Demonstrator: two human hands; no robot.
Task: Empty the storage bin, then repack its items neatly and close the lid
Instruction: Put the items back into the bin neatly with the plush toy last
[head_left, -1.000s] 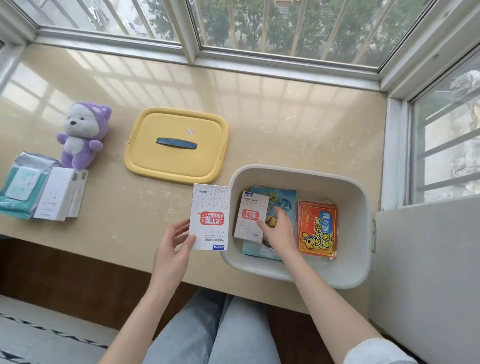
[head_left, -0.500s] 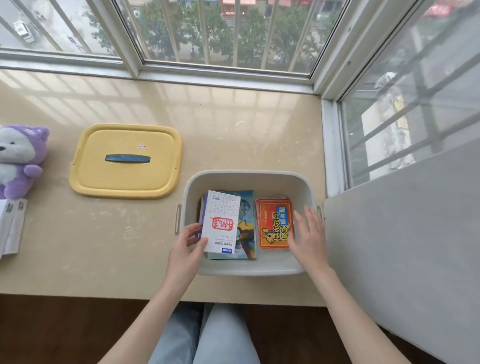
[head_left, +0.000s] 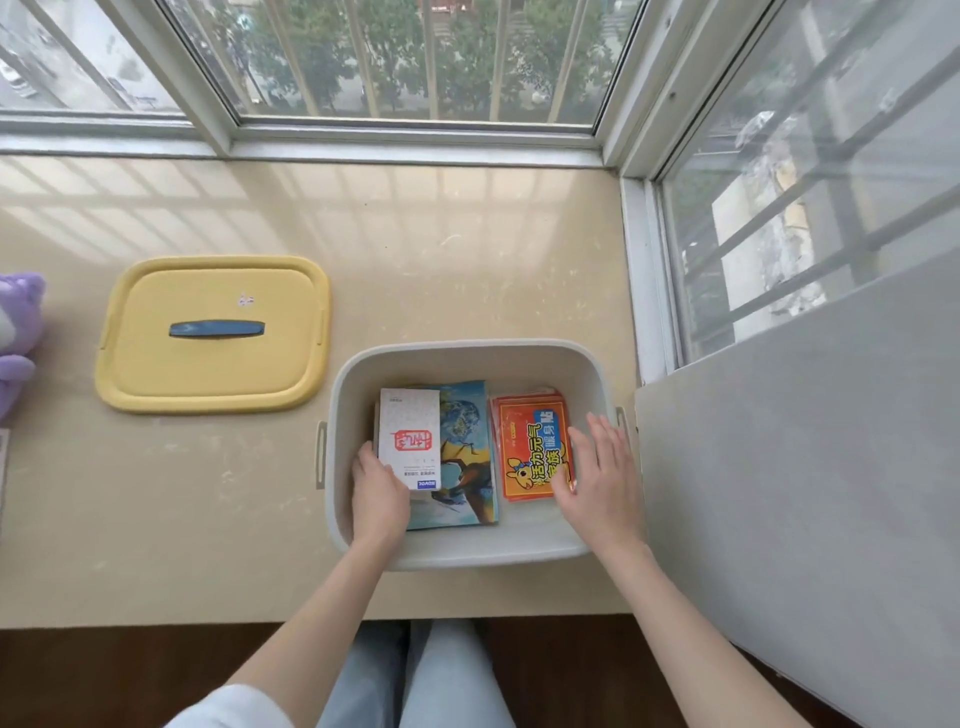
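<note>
Yellow lid (head_left: 213, 335) lies flat on the bench (head_left: 467, 249), left of the grey bin (head_left: 467, 553). Inside the bin, the left hand (head_left: 379, 493) grips a white box (head_left: 409, 436) over a blue packet (head_left: 467, 467). The right hand (head_left: 600, 478), fingers (head_left: 605, 436) straight, rests on the orange packets (head_left: 530, 447).

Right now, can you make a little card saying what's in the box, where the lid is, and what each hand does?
bin: white, open, on the counter
inside left: white box lying on a blue picture packet
inside right: orange packs
lid: yellow, off, flat on the counter left of the bin
left hand: holds the white box's near end
right hand: open, at the orange packs' right edge
</note>
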